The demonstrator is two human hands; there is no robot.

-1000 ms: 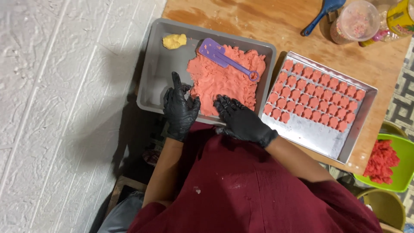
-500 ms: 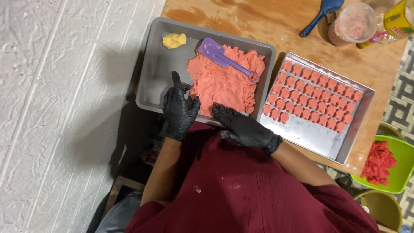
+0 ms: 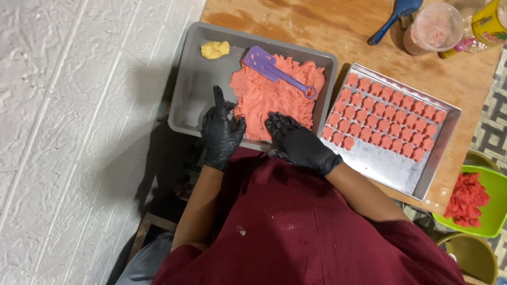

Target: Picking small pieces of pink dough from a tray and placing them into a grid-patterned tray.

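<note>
Both my hands wear black gloves. My left hand rests on the near edge of a grey tray, index finger pointing up, thumb against a flattened mass of pink dough. My right hand lies with spread fingers on the near edge of that dough. A purple spatula lies across the top of the dough. A small yellow lump sits in the tray's far corner.
To the right, a metal tray holds rows of several small pink cut shapes. A green bowl holds red scraps. A clear tub, a blue utensil and a yellow container stand on the wooden table.
My right hand has shifted slightly along the near edge of the dough. My left hand has barely moved.
</note>
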